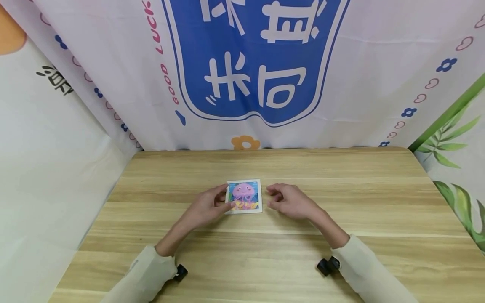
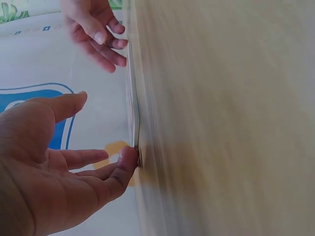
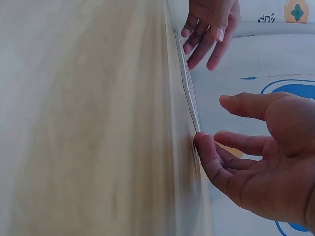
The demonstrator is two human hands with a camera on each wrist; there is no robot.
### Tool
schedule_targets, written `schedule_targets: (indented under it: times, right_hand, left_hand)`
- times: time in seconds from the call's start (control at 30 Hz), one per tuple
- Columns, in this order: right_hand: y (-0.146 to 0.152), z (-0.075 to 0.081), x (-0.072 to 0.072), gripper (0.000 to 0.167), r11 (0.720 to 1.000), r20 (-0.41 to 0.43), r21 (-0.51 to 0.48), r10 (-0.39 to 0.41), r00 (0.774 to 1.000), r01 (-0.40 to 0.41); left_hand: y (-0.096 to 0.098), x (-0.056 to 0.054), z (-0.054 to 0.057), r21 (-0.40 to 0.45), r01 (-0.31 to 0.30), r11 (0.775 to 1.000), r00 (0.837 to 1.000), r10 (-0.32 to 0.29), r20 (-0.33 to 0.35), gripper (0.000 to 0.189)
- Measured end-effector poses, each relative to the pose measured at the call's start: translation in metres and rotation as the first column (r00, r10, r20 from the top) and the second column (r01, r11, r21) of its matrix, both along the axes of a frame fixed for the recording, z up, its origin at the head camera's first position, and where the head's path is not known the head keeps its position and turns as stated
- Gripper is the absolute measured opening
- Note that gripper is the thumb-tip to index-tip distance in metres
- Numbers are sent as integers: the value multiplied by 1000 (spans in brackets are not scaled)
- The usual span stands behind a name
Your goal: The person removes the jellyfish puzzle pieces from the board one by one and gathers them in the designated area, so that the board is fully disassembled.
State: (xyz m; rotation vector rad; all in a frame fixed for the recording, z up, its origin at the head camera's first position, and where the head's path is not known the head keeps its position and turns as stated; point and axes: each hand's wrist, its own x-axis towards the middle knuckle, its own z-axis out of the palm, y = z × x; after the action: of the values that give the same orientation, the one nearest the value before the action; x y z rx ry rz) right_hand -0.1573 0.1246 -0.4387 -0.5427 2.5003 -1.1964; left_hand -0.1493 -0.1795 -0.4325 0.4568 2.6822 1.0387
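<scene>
A square picture card (image 1: pixel 244 195) with a pink smiling jellyfish and a white border lies flat on the wooden table. At its left edge is my left hand (image 1: pixel 208 206), fingers loosely bent, the thumb overlapping a lower corner in the head view. The left wrist view shows the card (image 2: pixel 134 108) edge-on, with a fingertip right at its edge and the thumb raised apart. My right hand (image 1: pixel 293 202) rests just right of the card, fingers relaxed. In the right wrist view a fingertip (image 3: pixel 204 142) is close to the card's thin edge (image 3: pixel 188 91).
The wooden table (image 1: pixel 265 256) spreads around both hands. Behind it hangs a white cloth (image 1: pixel 125 50) with a blue printed panel, and more printed cloth hangs at both sides. Small black devices (image 1: pixel 329 266) are strapped at both wrists.
</scene>
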Motion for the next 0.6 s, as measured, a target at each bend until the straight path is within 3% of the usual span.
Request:
schedule_targets:
  times: [0.6]
  right_hand:
    - [19,3,7,50,1000,58,14,-21,998,20]
  left_hand:
    - [37,2,-1,55,29,998,998,-32,53,70]
